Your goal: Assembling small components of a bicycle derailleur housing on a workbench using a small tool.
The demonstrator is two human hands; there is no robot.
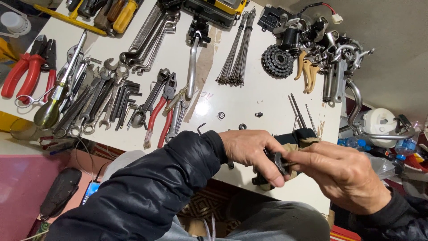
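A small black part point(273, 161) is gripped by the closed fingers of the left hand point(250, 149) and right hand point(341, 172). It is held above the white surface point(249, 96), near pliers point(157, 111).

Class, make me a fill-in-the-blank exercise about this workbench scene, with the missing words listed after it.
1. Both hands, left hand and right hand, hold a small ____ part.
2. The pliers on the table have ____ handles.
3. The bundle of thin spokes lies to the ____ of the toothed cog.

Missing words: black; red; left
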